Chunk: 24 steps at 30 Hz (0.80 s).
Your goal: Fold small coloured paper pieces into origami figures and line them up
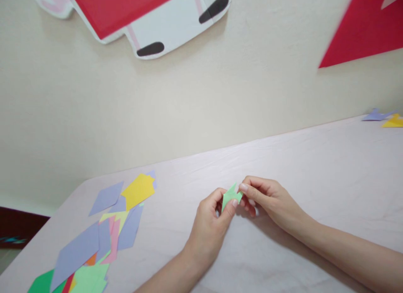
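A small folded piece of light green paper (pixel 229 195) is held up over the table between both hands. My left hand (pixel 210 226) grips its lower left part, thumb on the near face and fingers behind. With thumb and forefinger, my right hand (pixel 267 196) pinches the paper's right-hand point. One pointed tip sticks up between the hands. The fingers hide part of the paper's lower edge and back.
Loose coloured paper sheets, among them a lilac sheet (pixel 77 253) and a yellow sheet (pixel 139 191), overlap on the left of the table (pixel 163 251). Folded lilac (pixel 374 115) and yellow (pixel 393 121) paper shapes stand at the far right, by the wall (pixel 189 104).
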Tool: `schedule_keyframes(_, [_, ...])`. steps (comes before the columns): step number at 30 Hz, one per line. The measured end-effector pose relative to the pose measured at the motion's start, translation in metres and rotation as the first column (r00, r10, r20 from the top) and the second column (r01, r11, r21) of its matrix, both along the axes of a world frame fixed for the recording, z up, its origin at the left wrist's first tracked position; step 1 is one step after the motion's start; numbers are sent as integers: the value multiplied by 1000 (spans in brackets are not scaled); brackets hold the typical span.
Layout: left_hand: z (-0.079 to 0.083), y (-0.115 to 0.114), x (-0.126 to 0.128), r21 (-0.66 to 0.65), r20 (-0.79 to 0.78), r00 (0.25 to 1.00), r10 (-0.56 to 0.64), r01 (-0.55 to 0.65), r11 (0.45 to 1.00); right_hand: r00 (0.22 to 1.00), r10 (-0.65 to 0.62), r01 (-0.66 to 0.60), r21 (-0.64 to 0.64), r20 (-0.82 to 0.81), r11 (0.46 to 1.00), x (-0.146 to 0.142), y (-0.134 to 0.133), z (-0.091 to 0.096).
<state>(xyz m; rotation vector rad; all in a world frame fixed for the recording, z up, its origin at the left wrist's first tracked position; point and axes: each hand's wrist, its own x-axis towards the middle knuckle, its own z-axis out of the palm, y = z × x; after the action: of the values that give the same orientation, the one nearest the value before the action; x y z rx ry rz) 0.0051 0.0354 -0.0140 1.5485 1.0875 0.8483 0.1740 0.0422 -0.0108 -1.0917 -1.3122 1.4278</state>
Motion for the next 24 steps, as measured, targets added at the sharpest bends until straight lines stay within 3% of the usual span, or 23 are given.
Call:
schedule_keyframes(9, [1,1,2,-26,29,999,37,-37,999,999,6,-9,69,38,998,0,-1,2])
schedule_keyframes(18, [5,-1,6,-63,104,993,64,-58,996,995,84,-77,120,-56,990,-4,0,-5])
schedule_keyframes(21, [3,-3,8,-24,44,997,62,-61,998,999,46,-39,198,-29,979,-4,-1,-3])
schedule_keyframes(24, [1,-5,8,48,-32,997,65,-63,997,999,21,-15,174,-36,985,-3,-2,1])
